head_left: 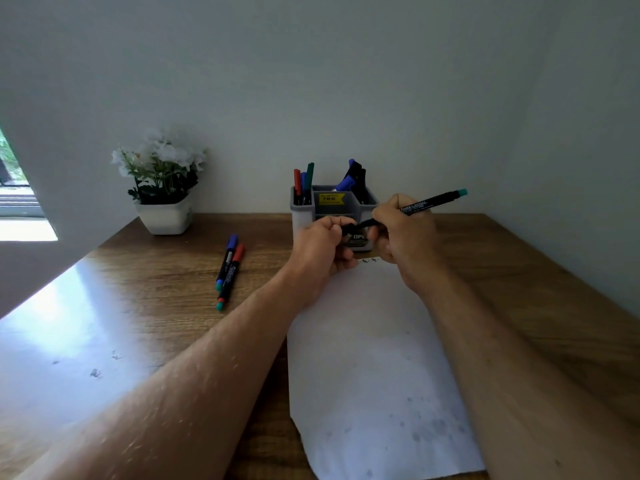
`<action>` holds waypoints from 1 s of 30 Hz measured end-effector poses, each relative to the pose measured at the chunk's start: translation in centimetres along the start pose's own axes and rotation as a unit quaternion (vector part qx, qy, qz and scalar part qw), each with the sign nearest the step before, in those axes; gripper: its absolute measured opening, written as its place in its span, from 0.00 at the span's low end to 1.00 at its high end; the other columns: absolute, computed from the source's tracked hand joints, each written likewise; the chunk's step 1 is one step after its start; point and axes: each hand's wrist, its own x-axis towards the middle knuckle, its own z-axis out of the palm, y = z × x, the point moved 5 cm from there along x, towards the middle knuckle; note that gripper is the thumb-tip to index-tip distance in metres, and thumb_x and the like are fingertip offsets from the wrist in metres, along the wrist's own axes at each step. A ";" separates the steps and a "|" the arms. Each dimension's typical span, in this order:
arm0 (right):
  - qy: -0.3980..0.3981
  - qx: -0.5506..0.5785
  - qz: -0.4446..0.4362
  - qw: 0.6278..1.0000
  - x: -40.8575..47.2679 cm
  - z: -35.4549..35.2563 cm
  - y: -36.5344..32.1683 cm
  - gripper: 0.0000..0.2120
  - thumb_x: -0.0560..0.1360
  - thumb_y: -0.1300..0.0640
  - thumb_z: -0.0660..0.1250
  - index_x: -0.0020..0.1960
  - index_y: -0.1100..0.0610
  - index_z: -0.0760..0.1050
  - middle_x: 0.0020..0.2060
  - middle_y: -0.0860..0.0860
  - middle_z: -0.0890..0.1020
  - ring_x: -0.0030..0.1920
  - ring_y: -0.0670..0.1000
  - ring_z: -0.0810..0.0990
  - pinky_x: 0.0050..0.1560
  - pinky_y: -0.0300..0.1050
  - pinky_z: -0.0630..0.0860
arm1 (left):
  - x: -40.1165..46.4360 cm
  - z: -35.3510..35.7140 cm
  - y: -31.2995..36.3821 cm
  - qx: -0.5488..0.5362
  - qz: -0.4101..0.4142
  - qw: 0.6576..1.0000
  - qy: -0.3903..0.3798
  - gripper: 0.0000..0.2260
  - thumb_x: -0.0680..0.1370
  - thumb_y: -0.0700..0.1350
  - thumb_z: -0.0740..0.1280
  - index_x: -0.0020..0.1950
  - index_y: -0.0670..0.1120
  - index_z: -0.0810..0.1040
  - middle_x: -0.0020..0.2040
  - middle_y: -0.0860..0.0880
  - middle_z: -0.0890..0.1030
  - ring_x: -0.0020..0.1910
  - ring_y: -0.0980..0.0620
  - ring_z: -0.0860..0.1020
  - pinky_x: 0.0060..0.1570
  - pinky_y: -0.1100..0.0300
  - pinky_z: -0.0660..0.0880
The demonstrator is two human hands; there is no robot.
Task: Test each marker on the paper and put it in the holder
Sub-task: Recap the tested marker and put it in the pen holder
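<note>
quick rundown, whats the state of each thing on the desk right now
marker: held in right hand, its front end at the left hand
cap: hidden in the left hand, on or off unclear
blue-capped marker: lying capped on the desk
red-capped marker: lying capped beside it
holder: upright, markers in two compartments
paper: flat, scribbles at its far edge
flower pot: upright

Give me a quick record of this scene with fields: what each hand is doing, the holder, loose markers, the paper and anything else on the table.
right hand: grips black marker with teal end
left hand: closed at the marker's front end, probably on its cap
holder: grey, compartments, several markers upright
loose markers: two, blue-capped and red-capped, side by side left of the paper
paper: white, small scribbles at far edge
flower pot: white, back left
</note>
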 end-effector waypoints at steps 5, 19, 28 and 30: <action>-0.010 -0.036 0.009 0.999 -0.2 0.2 0.2 0.11 0.69 0.58 0.66 0.29 0.49 0.72 0.24 0.53 0.78 0.19 0.47 0.66 0.21 0.35 0.62 | 0.2 0.1 -0.1 0.062 0.011 0.998 0.002 0.14 0.84 0.38 0.54 0.53 0.44 0.80 0.43 0.44 0.80 0.31 0.55 0.76 0.36 0.58 0.79; -0.113 0.101 0.032 0.988 -1.0 1.3 -0.3 0.17 0.76 0.54 0.58 0.56 0.61 0.81 0.39 0.57 0.84 0.33 0.51 0.81 0.28 0.40 0.75 | 1.0 -2.3 1.5 -0.105 0.106 0.980 0.132 0.07 0.82 0.41 0.63 0.60 0.43 0.71 0.42 0.44 0.81 0.34 0.51 0.81 0.46 0.48 0.83; -0.050 0.050 -0.023 0.997 -0.7 0.7 -0.8 0.03 0.75 0.61 0.69 0.44 0.56 0.80 0.36 0.58 0.84 0.31 0.55 0.82 0.27 0.43 0.77 | 0.6 -2.4 2.0 -0.141 0.119 0.976 0.117 0.07 0.80 0.34 0.64 0.54 0.43 0.76 0.47 0.42 0.82 0.38 0.52 0.82 0.46 0.56 0.81; -0.055 0.034 -0.027 0.998 -0.6 0.7 -0.8 0.05 0.73 0.64 0.72 0.45 0.55 0.84 0.35 0.56 0.84 0.30 0.53 0.82 0.27 0.42 0.77 | 0.6 -2.7 2.1 -0.144 0.121 0.974 0.129 0.08 0.81 0.34 0.62 0.56 0.43 0.77 0.52 0.40 0.83 0.42 0.50 0.83 0.47 0.56 0.81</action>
